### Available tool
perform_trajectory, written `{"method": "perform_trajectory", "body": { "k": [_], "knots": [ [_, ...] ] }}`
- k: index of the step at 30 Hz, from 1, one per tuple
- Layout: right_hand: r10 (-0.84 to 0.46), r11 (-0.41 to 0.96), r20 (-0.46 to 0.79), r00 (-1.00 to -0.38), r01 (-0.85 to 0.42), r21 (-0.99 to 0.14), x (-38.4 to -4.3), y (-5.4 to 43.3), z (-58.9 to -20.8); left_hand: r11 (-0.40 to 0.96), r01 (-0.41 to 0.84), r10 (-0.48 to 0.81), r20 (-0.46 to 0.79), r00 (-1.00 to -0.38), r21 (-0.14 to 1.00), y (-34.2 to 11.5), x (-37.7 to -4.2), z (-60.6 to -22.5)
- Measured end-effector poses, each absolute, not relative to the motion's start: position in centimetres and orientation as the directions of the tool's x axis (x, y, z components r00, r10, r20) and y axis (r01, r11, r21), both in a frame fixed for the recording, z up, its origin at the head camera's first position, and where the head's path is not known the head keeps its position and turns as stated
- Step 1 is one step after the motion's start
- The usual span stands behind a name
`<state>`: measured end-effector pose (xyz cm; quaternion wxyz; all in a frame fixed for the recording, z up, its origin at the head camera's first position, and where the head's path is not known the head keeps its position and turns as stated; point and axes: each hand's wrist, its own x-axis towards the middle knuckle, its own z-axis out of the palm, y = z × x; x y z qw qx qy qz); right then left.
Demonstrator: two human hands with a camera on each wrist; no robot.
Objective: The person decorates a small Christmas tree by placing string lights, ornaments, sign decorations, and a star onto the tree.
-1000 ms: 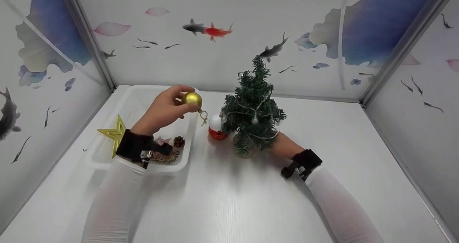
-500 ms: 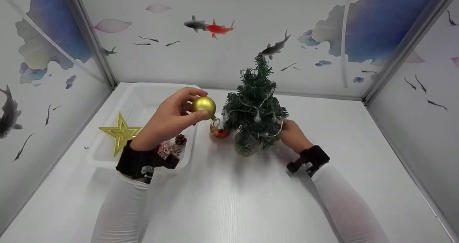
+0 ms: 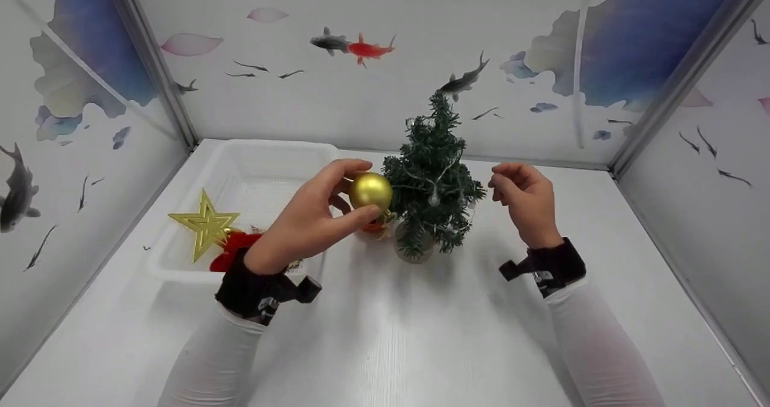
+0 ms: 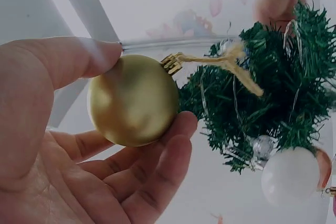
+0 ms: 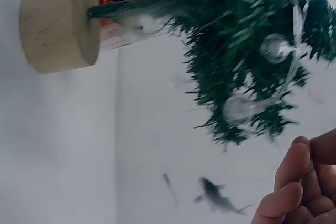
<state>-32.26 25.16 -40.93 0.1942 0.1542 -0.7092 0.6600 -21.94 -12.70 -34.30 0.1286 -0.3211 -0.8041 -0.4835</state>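
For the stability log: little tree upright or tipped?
Upright: the tree rises from its wooden base on the table, tip topmost in the head view.

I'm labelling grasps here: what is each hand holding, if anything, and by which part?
The left hand holds the gold bauble by its round body, leaving the cap and string free. The right hand shows nothing in its curled fingers.
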Motion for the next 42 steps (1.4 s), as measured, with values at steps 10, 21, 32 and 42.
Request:
{"method": "perform_trajectory", "body": {
  "k": [10,21,32,42],
  "knots": [
    [-0.325,0.131,0.709,-0.626,-0.772,-0.622,-26.7,22.3,-38.1,0.244,0.648,0.394,0.537,-0.746,0.721,-11.1,-21.5,-34.9],
    [-0.564,0.069,0.703,-0.433,-0.874,-0.482,-25.4,19.3,-38.9,0.193,0.643,0.445,0.518,-0.731,0.741,-9.7,-21.2,-35.9],
    [-0.515,0.078,0.735,-0.441,-0.878,-0.472,-25.9,18.9,-39.7,0.151,0.630,0.481,0.500,-0.720,0.762,-9.2,-21.2,-36.1],
    [-0.384,0.096,0.806,-0.451,-0.887,-0.451,-25.6,19.0,-39.2,0.172,0.602,0.589,0.409,-0.697,0.779,-7.9,-21.4,-37.0]
  ]
}}
